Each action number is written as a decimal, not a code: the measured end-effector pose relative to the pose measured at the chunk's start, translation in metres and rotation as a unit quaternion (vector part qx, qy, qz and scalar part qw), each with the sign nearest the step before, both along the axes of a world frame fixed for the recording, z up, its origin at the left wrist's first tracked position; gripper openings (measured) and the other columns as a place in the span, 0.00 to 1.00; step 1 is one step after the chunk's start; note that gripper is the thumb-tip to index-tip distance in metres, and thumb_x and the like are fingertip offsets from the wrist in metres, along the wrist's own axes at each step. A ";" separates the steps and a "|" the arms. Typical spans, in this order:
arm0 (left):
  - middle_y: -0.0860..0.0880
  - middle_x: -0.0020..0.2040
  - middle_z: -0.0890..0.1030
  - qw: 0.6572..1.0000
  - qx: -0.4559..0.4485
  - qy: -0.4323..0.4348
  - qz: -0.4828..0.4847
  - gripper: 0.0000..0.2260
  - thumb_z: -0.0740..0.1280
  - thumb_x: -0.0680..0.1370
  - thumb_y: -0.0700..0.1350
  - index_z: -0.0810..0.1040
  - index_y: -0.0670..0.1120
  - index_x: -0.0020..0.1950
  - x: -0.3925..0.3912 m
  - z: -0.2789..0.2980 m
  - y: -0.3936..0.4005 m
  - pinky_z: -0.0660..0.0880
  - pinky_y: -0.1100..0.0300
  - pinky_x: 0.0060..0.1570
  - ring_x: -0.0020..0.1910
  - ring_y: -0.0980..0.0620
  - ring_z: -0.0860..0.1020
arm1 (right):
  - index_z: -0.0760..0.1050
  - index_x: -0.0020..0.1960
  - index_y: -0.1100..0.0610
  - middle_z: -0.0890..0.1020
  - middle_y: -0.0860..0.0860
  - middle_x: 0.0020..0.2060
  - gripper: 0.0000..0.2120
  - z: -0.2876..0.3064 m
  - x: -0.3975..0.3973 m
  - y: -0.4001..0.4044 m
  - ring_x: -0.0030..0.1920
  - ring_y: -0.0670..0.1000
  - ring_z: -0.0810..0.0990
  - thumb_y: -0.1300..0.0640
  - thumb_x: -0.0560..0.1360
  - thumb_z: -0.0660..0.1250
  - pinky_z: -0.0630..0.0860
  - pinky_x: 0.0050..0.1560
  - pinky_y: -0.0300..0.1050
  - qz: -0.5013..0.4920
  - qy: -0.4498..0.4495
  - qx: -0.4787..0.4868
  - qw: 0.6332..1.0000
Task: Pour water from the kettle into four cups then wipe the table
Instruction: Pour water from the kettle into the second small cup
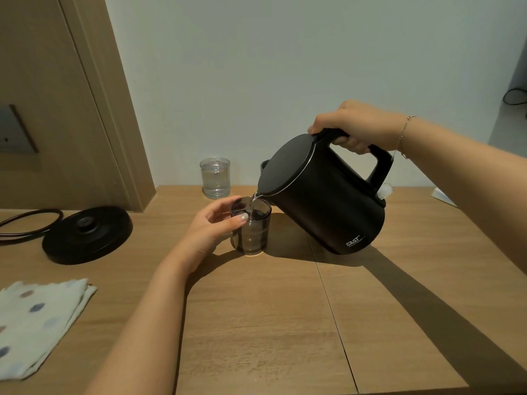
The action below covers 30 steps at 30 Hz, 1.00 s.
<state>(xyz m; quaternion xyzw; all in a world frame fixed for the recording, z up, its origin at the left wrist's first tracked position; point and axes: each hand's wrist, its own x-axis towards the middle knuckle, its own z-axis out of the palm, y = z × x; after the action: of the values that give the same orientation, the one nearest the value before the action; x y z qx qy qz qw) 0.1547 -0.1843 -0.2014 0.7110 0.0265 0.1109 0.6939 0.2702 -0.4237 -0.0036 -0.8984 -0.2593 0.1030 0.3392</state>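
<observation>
Folded cloth (37, 323) lies nearest, at table (256, 323) left edge. Left hand (212, 223) wraps dark cup (251, 225); right hand (356, 125) grips kettle (322, 192) handle, spout tilted left, directly over cup rim. Filled glass (215, 176) stands behind.

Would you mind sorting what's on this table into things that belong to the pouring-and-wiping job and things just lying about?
Belongs to the job:
- black kettle, tilted and pouring, held by the right hand
- dark cup being filled, steadied by the left hand
- clear glass, holding water
- spotted cloth, for wiping

Just lying about:
- kettle base with its cord
- wall socket
</observation>
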 end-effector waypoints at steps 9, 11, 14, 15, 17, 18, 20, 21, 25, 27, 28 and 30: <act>0.55 0.57 0.83 1.000 0.004 -0.004 -0.007 0.23 0.75 0.67 0.51 0.79 0.54 0.62 -0.001 0.000 0.000 0.75 0.54 0.60 0.61 0.53 0.78 | 0.65 0.17 0.52 0.62 0.47 0.18 0.29 0.000 -0.001 0.002 0.19 0.47 0.56 0.49 0.75 0.66 0.52 0.26 0.39 0.002 0.006 -0.001 1.000; 0.57 0.56 0.83 1.000 0.006 -0.001 -0.003 0.23 0.75 0.68 0.51 0.79 0.55 0.62 -0.001 0.000 0.000 0.75 0.54 0.61 0.61 0.54 0.78 | 0.65 0.16 0.53 0.62 0.47 0.18 0.30 0.000 -0.002 0.002 0.18 0.47 0.56 0.49 0.75 0.66 0.52 0.26 0.39 0.003 0.008 -0.002 1.000; 0.56 0.57 0.83 1.000 0.008 0.003 -0.002 0.23 0.75 0.68 0.51 0.79 0.55 0.62 0.000 -0.001 0.001 0.74 0.52 0.62 0.61 0.53 0.78 | 0.66 0.16 0.52 0.62 0.47 0.19 0.29 0.000 -0.002 0.002 0.19 0.47 0.56 0.48 0.75 0.66 0.52 0.26 0.40 0.004 0.008 -0.004 1.000; 0.56 0.57 0.83 1.000 0.007 0.004 -0.002 0.23 0.75 0.68 0.51 0.79 0.55 0.63 0.000 -0.001 0.001 0.74 0.52 0.62 0.61 0.53 0.78 | 0.67 0.16 0.52 0.62 0.47 0.19 0.29 0.000 -0.002 0.002 0.20 0.48 0.56 0.48 0.75 0.66 0.52 0.26 0.40 0.003 0.007 -0.003 1.000; 0.56 0.57 0.83 1.000 0.004 0.003 -0.002 0.24 0.75 0.67 0.51 0.79 0.54 0.63 -0.001 0.000 0.001 0.74 0.53 0.61 0.61 0.53 0.78 | 0.67 0.16 0.52 0.62 0.47 0.19 0.29 0.000 -0.002 0.002 0.20 0.48 0.56 0.48 0.75 0.66 0.52 0.26 0.40 0.001 0.007 -0.003 1.000; 0.56 0.57 0.83 1.000 0.004 0.003 -0.002 0.24 0.75 0.67 0.51 0.79 0.54 0.63 -0.001 0.000 0.001 0.74 0.53 0.61 0.61 0.53 0.78 | 0.66 0.17 0.52 0.62 0.48 0.19 0.29 0.001 -0.002 0.002 0.20 0.48 0.56 0.48 0.75 0.67 0.52 0.26 0.40 0.001 0.006 -0.002 1.000; 0.56 0.57 0.83 1.000 0.003 0.001 -0.002 0.24 0.75 0.67 0.51 0.79 0.54 0.63 -0.001 0.001 0.001 0.74 0.54 0.61 0.61 0.53 0.78 | 0.66 0.17 0.52 0.62 0.48 0.19 0.29 0.001 -0.002 0.002 0.20 0.48 0.56 0.48 0.75 0.67 0.52 0.25 0.39 -0.001 0.005 -0.003 1.000; 0.56 0.57 0.83 1.000 0.003 0.001 -0.002 0.24 0.75 0.67 0.51 0.79 0.54 0.63 -0.001 0.001 0.000 0.74 0.55 0.60 0.61 0.53 0.78 | 0.66 0.17 0.52 0.62 0.47 0.19 0.29 0.001 -0.002 0.003 0.19 0.48 0.56 0.48 0.75 0.67 0.52 0.25 0.39 -0.003 0.005 -0.004 1.000; 0.57 0.55 0.83 1.000 0.002 0.002 -0.003 0.23 0.75 0.67 0.50 0.79 0.55 0.61 -0.002 0.002 -0.001 0.75 0.57 0.58 0.60 0.54 0.78 | 0.65 0.17 0.52 0.62 0.48 0.19 0.29 0.001 -0.003 0.004 0.19 0.48 0.56 0.48 0.75 0.67 0.52 0.25 0.39 -0.002 0.005 -0.006 1.000; 0.57 0.55 0.83 1.000 0.003 0.002 0.001 0.23 0.74 0.67 0.51 0.79 0.55 0.62 -0.002 0.003 -0.002 0.75 0.57 0.59 0.60 0.55 0.78 | 0.64 0.18 0.52 0.62 0.48 0.19 0.28 0.001 -0.003 0.005 0.19 0.48 0.56 0.48 0.75 0.67 0.52 0.25 0.39 0.000 0.004 -0.007 1.000; 0.57 0.55 0.83 1.000 0.004 0.001 0.002 0.23 0.74 0.67 0.51 0.79 0.55 0.62 -0.002 0.003 -0.001 0.74 0.56 0.59 0.60 0.55 0.78 | 0.64 0.19 0.52 0.62 0.48 0.19 0.28 0.001 -0.004 0.005 0.19 0.48 0.56 0.48 0.74 0.67 0.52 0.25 0.39 0.001 0.003 -0.007 1.000; 0.57 0.56 0.83 1.000 0.003 -0.001 0.000 0.23 0.75 0.67 0.51 0.79 0.55 0.62 -0.002 0.003 -0.002 0.74 0.56 0.60 0.60 0.55 0.78 | 0.64 0.19 0.52 0.62 0.48 0.19 0.27 0.002 -0.004 0.006 0.19 0.48 0.56 0.48 0.74 0.67 0.52 0.25 0.39 0.001 0.003 -0.007 1.000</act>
<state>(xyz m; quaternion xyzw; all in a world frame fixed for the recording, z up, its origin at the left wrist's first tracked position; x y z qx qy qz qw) 0.1522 -0.1862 -0.1982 0.7129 0.0250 0.1115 0.6918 0.2664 -0.4177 -0.0018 -0.9002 -0.2588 0.1077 0.3332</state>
